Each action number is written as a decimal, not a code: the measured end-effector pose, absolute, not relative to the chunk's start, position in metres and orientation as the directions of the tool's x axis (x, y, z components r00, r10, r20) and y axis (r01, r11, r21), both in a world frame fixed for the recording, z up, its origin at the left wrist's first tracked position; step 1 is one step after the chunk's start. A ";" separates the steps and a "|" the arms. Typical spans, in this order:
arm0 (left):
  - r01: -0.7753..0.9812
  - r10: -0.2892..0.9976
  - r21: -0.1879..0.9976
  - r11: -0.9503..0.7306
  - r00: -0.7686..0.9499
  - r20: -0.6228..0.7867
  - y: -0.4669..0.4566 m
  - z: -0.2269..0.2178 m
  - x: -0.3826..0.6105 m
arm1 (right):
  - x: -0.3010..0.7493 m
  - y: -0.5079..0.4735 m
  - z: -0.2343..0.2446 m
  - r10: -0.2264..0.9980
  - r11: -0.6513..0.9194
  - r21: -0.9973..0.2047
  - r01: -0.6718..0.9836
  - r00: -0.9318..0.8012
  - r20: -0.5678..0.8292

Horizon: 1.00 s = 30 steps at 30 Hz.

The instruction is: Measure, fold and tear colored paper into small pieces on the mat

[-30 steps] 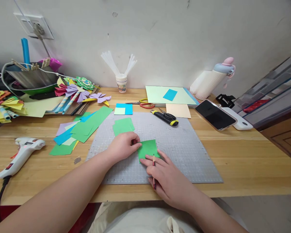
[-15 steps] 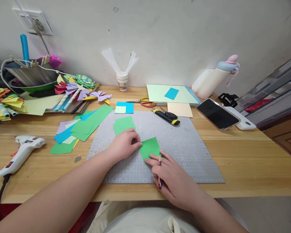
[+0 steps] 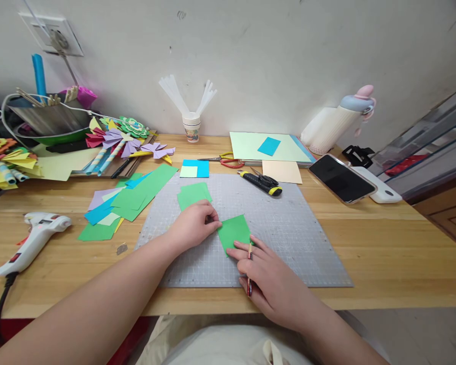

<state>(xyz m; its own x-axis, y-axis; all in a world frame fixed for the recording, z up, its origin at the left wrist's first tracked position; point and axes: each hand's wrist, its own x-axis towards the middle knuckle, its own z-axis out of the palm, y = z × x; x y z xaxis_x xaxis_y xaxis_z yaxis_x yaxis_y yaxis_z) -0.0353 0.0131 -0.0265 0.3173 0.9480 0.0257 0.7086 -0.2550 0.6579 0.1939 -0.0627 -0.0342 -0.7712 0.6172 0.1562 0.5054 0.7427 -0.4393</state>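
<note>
A green square of paper [image 3: 234, 231] lies on the grey cutting mat [image 3: 300, 238], turned at a slight angle. My left hand [image 3: 198, 225] pinches its left corner between thumb and fingers. On the paper's lower right edge rest the fingertips of my right hand [image 3: 268, 274], which also holds a pencil [image 3: 250, 271] between its fingers, point end up the mat. Several more green paper pieces [image 3: 193, 194] lie just beyond my left hand, partly hidden by it.
At left are a pile of coloured paper scraps [image 3: 133, 200] and a white glue gun [image 3: 38, 241]. A black-yellow utility knife [image 3: 262, 183], scissors [image 3: 228, 160] and a paper cup [image 3: 191, 128] with white strips stand or lie further back. A phone [image 3: 342, 178] leans at right.
</note>
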 end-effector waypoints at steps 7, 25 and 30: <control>0.707 0.949 0.666 -0.239 0.315 0.006 0.016 -0.026 -0.036 | 0.195 -0.062 -0.034 0.614 0.737 -0.444 0.510 -0.780 0.122; 0.705 0.945 0.663 -0.252 0.328 0.011 0.016 -0.027 -0.036 | 0.195 -0.062 -0.032 0.615 0.736 -0.435 0.518 -0.780 0.111; 0.712 0.945 0.655 -0.254 0.326 0.012 0.016 -0.027 -0.036 | 0.194 -0.060 -0.033 0.616 0.737 -0.432 0.520 -0.780 0.112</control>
<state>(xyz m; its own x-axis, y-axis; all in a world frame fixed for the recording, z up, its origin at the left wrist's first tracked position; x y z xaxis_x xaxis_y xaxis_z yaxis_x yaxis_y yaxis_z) -0.0361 0.0162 -0.0268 0.3258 0.9453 0.0119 0.7116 -0.2535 0.6552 0.1941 -0.0598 -0.0326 -0.7799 0.6159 0.1117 0.5202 0.7369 -0.4318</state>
